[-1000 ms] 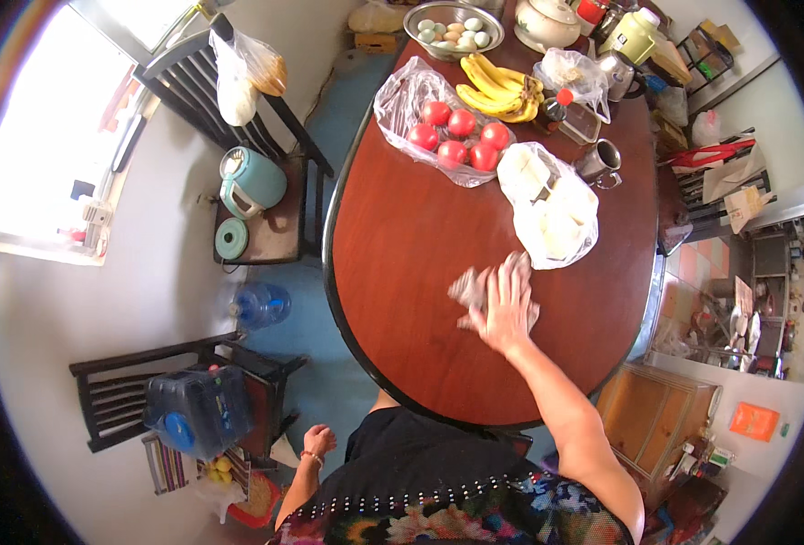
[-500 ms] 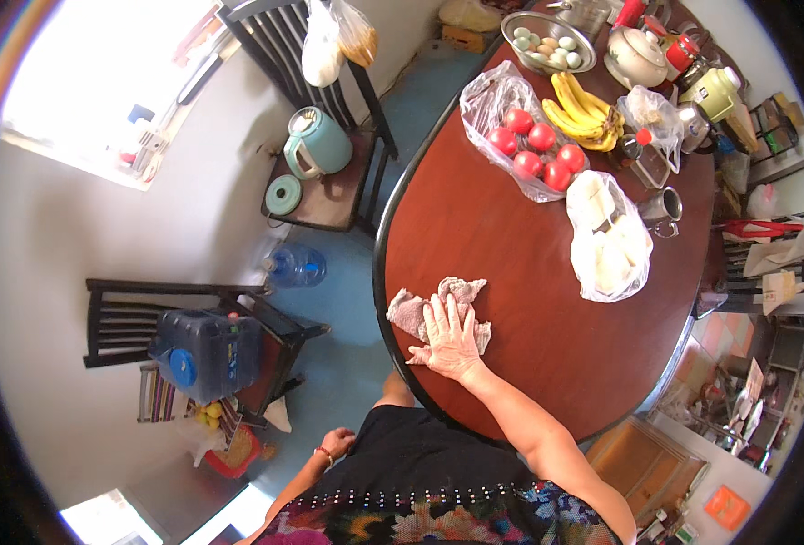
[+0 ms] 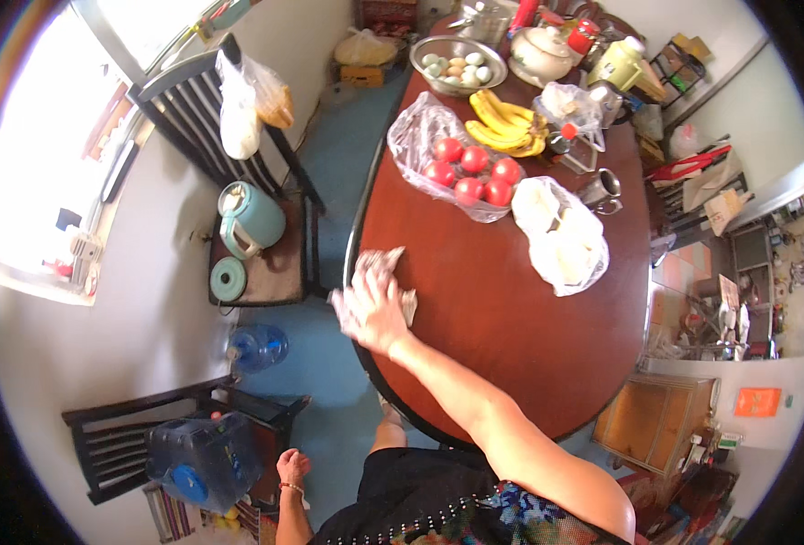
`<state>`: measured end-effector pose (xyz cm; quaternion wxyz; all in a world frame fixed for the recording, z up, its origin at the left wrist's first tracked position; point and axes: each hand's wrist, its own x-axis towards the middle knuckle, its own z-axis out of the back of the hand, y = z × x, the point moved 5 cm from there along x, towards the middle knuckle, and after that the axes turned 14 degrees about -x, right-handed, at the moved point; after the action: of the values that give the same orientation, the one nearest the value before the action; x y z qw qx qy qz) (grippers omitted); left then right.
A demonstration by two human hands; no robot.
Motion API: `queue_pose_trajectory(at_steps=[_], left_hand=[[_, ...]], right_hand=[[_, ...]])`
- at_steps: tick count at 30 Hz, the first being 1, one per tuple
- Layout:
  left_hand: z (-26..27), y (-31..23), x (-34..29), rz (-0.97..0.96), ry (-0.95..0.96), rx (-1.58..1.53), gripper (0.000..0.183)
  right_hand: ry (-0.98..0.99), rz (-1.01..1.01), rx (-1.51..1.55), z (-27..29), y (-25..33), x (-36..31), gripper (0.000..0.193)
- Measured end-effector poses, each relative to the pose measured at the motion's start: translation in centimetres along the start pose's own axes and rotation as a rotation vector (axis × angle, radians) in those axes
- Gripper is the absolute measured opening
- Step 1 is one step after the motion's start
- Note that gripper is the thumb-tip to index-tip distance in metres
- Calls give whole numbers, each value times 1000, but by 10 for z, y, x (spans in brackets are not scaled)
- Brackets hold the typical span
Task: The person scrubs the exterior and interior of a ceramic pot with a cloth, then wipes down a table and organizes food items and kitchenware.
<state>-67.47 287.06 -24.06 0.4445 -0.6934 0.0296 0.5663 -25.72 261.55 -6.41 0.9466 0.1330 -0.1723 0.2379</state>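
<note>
A crumpled pale pinkish cloth point(image 3: 408, 307) lies at the left edge of a dark red-brown table point(image 3: 475, 354). On top of it, slightly blurred, my right hand point(image 3: 372, 313) holds it under palm and fingers. Part of the cloth pokes out beyond the table's edge. My left hand point(image 3: 293, 467) hangs low beside my body, away from the table, its fingers loosely curled with nothing seen in them.
Farther along the table are tomatoes point(image 3: 472, 189) in a clear bag, bananas point(image 3: 511, 123), a bag of white food point(image 3: 561, 238), a metal cup point(image 3: 602, 189) and a bowl of eggs point(image 3: 458, 65). Left stand chairs holding a blue kettle point(image 3: 252, 218) and a water container point(image 3: 204, 459).
My right hand and the cloth have slid left to the table's edge and partly over it. The view has shifted, and my left hand now shows lower and farther left.
</note>
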Motion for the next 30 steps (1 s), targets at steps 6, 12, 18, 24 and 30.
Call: queue_pose_trajectory(at_steps=[6, 12, 18, 24, 30], left_hand=[[-28, 52, 31, 251, -19, 118, 23], [-119, 73, 5, 103, 83, 200, 22], [-236, 84, -90, -10, 210, 234, 21], [-285, 129, -160, -43, 159, 131, 33], [-304, 143, -215, -31, 86, 80, 36]], right_hand=[[338, 395, 153, 46, -13, -169, 47], [623, 313, 125, 129, -143, -301, 67], [524, -45, -131, 195, -336, -363, 58], [215, -274, -178, 221, -424, -339, 47], [228, -312, -155, 218, -431, -353, 51]])
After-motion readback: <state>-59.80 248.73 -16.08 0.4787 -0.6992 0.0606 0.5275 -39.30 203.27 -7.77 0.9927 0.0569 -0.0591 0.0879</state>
